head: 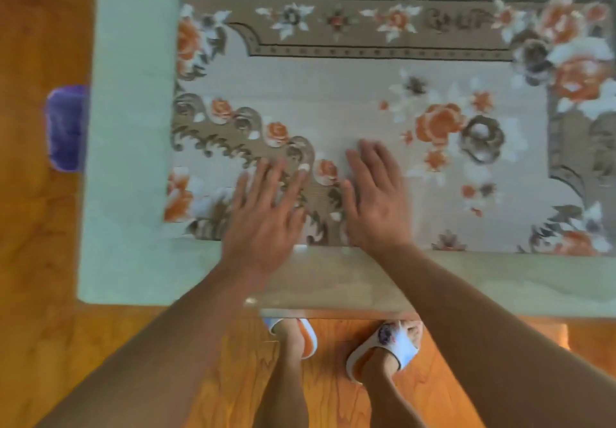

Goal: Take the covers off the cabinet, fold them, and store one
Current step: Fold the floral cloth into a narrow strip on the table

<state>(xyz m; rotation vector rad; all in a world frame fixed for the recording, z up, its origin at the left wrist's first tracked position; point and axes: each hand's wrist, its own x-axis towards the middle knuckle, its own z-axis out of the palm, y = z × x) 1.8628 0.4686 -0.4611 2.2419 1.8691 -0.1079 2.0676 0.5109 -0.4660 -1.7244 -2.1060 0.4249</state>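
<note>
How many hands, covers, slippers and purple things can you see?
Hands: 2, left hand and right hand, flat on the floral cover
Covers: 2, floral cover and pale green cover
Slippers: 2
Purple things: 1
Total: 7

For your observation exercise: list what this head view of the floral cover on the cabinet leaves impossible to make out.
- Floral cover: right end cut off by the frame edge.
- Purple object at left: blurred, partly behind the pale green cover; identity unclear.
- Left hand and right hand: motion-blurred; pressure unclear.
- Cabinet: body hidden beneath the covers.
</note>
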